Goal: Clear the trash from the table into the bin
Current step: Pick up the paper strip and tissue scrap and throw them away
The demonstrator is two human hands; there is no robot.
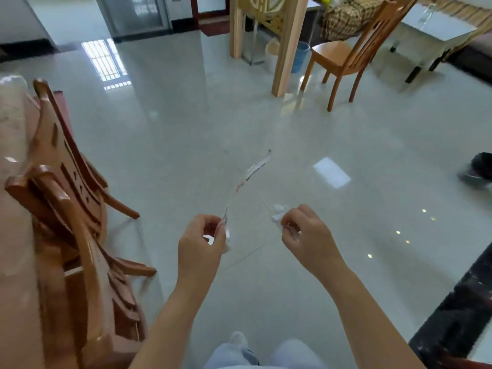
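Note:
My left hand [200, 242] is closed on a clear plastic wrapper [250, 177] with printed lettering; the wrapper sticks up and away over the floor. My right hand [306, 233] pinches a small crumpled white tissue [279, 213] between its fingertips. Both hands are held out in front of me above the shiny tiled floor, about a hand's width apart. A black bin [482, 166] shows at the right edge of the view, partly cut off and blurred.
Two carved wooden chairs [69, 209] stand close on my left beside a table edge [10, 161]. Farther ahead are a wooden post [286, 46], another chair [343, 57], a blue basket [300, 58] and a white low table [436, 27]. A dark slab [458, 310] lies at lower right.

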